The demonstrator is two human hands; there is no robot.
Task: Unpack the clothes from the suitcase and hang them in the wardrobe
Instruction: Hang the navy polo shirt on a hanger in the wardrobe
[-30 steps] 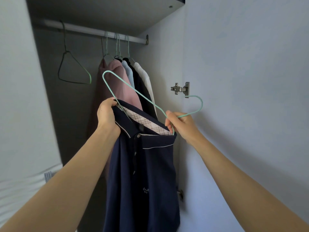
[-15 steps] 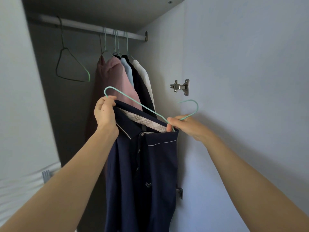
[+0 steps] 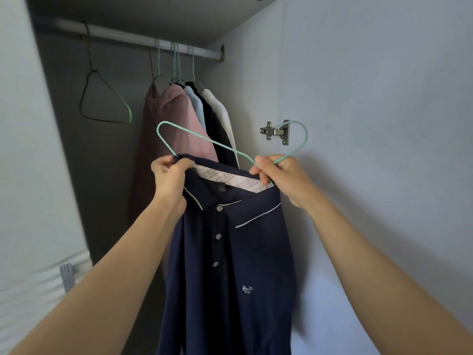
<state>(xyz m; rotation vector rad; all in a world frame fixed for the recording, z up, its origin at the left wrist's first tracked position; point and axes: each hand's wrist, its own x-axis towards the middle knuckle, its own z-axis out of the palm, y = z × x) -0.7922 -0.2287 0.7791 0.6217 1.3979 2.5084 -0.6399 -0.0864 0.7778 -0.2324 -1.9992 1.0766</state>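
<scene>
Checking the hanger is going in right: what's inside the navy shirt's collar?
A plaid lining shows inside the collar, and the mint hanger dips in beside the left hand and right hand. How far it reaches inside the shirt is covered by fabric.

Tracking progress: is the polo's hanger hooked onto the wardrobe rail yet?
No: the right hand holds the mint hanger below the rail, hook free; the left hand grips the navy polo.

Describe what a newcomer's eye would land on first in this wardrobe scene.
At centre, a navy polo shirt hangs from both hands: the left hand grips its collar, the right hand pinches a mint-green hanger partly inside it. Behind, hung clothes crowd the right end of the rail, an empty hanger to their left.
</scene>
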